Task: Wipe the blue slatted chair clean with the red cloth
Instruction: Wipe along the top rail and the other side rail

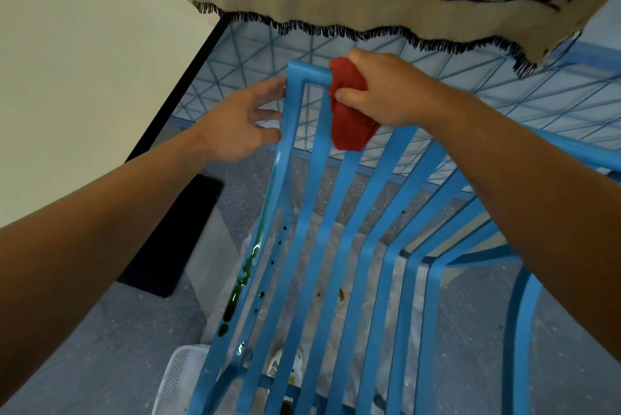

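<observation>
the blue slatted chair (339, 213) stands upright, a dark green spill streaking its leftmost slat, while the crumpled red cloth (347, 112) drapes over its top rail.

Both bare forearms reaching forward and down, left hand (240, 120) with fingers fairly straight and fingertips touching the outer rail of the blue slatted chair (316, 213), right hand (386, 92) curled, knuckles up, gripping the bunched red cloth (347, 119)

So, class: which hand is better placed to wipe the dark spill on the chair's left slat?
Right hand: it grips the red cloth. Left hand only steadies the chair.
</observation>
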